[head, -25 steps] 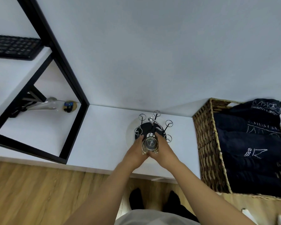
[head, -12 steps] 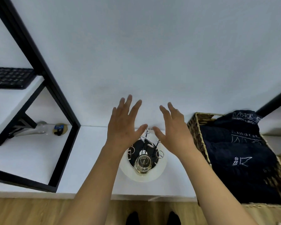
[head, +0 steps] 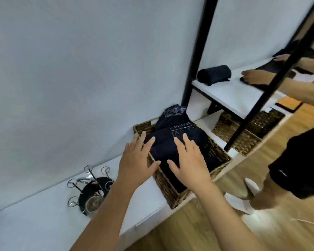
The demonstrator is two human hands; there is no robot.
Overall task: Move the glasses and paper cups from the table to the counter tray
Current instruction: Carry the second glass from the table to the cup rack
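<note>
Both hands, left (head: 138,161) and right (head: 189,160), were open and empty mid-frame over the basket (head: 166,185) (glass (head: 92,204) sat lower left in its rack (head: 91,185)).

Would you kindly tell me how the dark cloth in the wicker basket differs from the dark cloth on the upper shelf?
The dark cloth in the basket is folded and stacked, with pale printed lettering; the rolled cloth on the shelf is a tight cylinder with no print visible. The first fills a wicker basket; the second lies loose. Both are dark.
</note>
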